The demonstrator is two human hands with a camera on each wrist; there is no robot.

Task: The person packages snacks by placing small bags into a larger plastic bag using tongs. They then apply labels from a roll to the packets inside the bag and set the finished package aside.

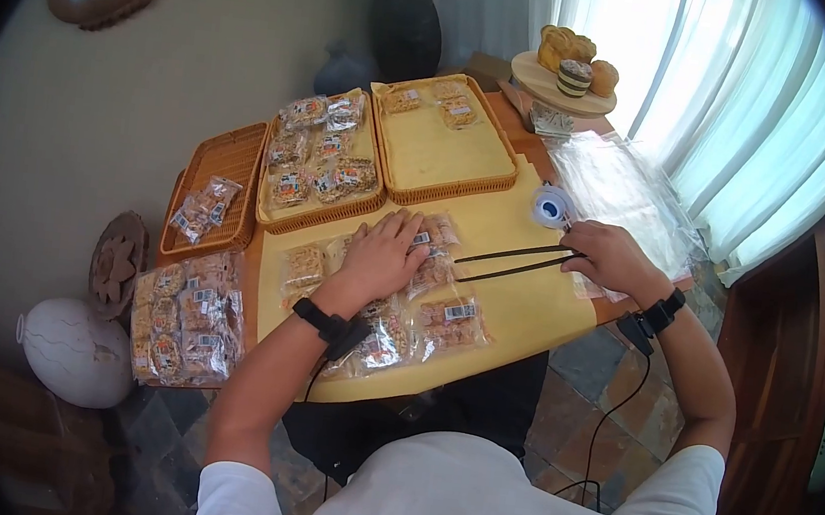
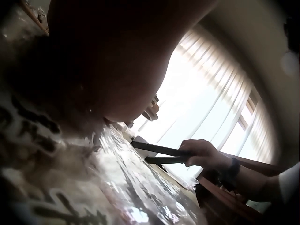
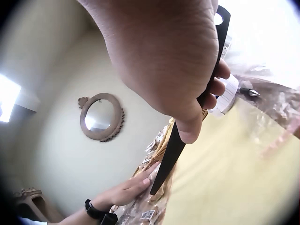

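Note:
My left hand (image 1: 388, 255) lies with extended fingers on clear plastic packs of snack pieces (image 1: 433, 275) spread over the yellow paper. In the right hand (image 1: 615, 262), I grip black tongs (image 1: 513, 255) near their joined end. Their two arms stand apart, tips pointing left toward the packs, with nothing between them. The right wrist view shows the thumb (image 3: 190, 131) pressed along one tong arm. Close to the left hand are another pack with a label (image 1: 451, 322) and a loose piece in film (image 1: 306, 266). Shiny film (image 2: 136, 183) fills the left wrist view's lower part.
Wicker trays stand behind: one with several packs (image 1: 271, 213), one lined yellow (image 1: 433, 159), one brown (image 1: 242, 154). A tape roll (image 1: 550, 208) and clear bags (image 1: 625, 194) lie at right. A bread stand (image 1: 527, 74) is at the back; more packs (image 1: 187, 319) sit left.

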